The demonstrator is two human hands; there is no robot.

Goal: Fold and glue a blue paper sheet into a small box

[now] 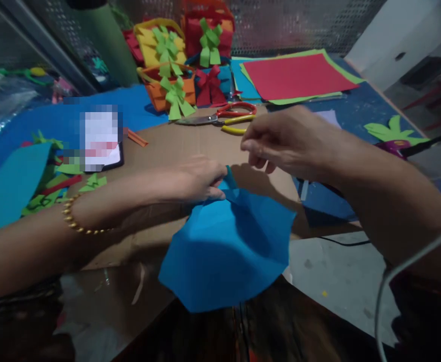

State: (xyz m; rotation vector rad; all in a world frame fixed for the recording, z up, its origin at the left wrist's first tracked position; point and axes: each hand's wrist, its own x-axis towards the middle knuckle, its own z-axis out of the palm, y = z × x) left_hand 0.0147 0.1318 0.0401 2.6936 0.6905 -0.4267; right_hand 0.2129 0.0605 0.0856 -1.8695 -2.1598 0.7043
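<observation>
A blue paper piece [228, 251] with angled edges hangs over the front edge of the cardboard. My left hand [201, 178] pinches its narrow upper end, thumb on top; a gold bead bracelet circles that wrist. Above and to the right, my right hand [276, 143] is raised with its fingers curled together, apart from the blue paper. Anything between those fingertips is too small to make out. Just behind the hands lie scissors [214, 118] with a red and a yellow handle.
Small paper bags with bows [175, 95] stand at the back. Coloured sheets [299, 75] are stacked at the back right. A phone [101, 138] and paper scraps [60, 186] lie at the left. A white cable [405, 269] crosses the right foreground.
</observation>
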